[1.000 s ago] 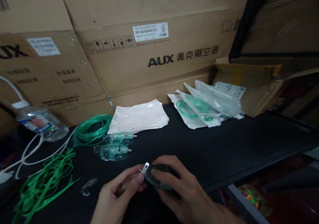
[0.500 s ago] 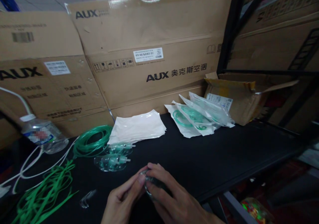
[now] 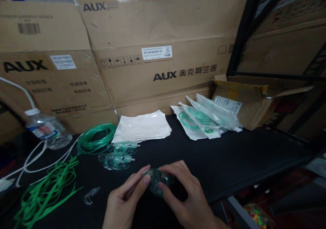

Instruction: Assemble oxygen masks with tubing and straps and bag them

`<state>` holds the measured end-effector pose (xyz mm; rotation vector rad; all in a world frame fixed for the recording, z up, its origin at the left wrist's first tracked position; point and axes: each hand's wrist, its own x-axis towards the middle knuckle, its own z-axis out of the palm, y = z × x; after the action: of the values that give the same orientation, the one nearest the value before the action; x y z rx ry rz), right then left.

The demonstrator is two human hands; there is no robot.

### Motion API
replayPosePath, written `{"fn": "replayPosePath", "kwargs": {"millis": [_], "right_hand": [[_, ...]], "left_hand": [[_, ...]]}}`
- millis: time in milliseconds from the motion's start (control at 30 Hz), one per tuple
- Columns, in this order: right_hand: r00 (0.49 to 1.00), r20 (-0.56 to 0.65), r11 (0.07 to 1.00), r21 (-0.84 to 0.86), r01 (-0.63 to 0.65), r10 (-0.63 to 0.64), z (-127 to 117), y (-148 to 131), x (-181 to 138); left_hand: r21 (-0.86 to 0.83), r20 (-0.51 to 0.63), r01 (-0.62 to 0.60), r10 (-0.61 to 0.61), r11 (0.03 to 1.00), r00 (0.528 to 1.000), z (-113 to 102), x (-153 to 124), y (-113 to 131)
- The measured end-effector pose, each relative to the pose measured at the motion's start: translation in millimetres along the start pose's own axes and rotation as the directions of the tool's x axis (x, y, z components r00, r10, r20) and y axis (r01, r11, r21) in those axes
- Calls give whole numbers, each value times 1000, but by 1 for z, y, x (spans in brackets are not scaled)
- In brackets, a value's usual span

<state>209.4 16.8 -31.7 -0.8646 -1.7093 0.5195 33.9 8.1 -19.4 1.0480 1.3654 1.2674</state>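
Observation:
A clear greenish plastic mask (image 3: 156,180) is held between both hands just above the black table (image 3: 229,161), near its front edge. My left hand (image 3: 124,201) pinches the mask's left rim with fingers closed on it. My right hand (image 3: 185,198) wraps its fingers over the right side. Two more clear masks (image 3: 117,159) lie on the table just beyond the hands. A small clear plastic piece (image 3: 90,195) lies to the left of my left hand.
Green straps (image 3: 43,195) and a coil of green tubing (image 3: 95,139) lie at the left, with white cables and a water bottle (image 3: 47,128). A stack of white bags (image 3: 142,127) and sealed packets (image 3: 206,118) sit further back. Cardboard boxes (image 3: 158,52) form the rear wall.
The view has tilted up and settled. The mask has turned in my hands: the metal clip seen a second ago no longer shows. Both hands keep their hold.

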Motion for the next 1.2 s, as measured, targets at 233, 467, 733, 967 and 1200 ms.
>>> {"fn": "replayPosePath", "kwargs": {"millis": [233,467,733,967,1200], "right_hand": [[935,134,935,96,-343,329,6,1,9],[948,174,934,200,-298,265,9,2,16],[984,100,973,166,-163,148,9,0,12],[988,72,975,166,-145,134,10,-2,12],[978,82,963,176,-206,194,10,-3,14]], "left_hand": [[153,96,-170,156,974,983,-6,2,4],[226,143,-221,192,949,971,-11,5,4],[213,156,-217,186,953,970,-10,6,2],[215,156,-209,178,954,972,-10,5,2],[245,180,-238,197,940,964,-11,6,3]]}}
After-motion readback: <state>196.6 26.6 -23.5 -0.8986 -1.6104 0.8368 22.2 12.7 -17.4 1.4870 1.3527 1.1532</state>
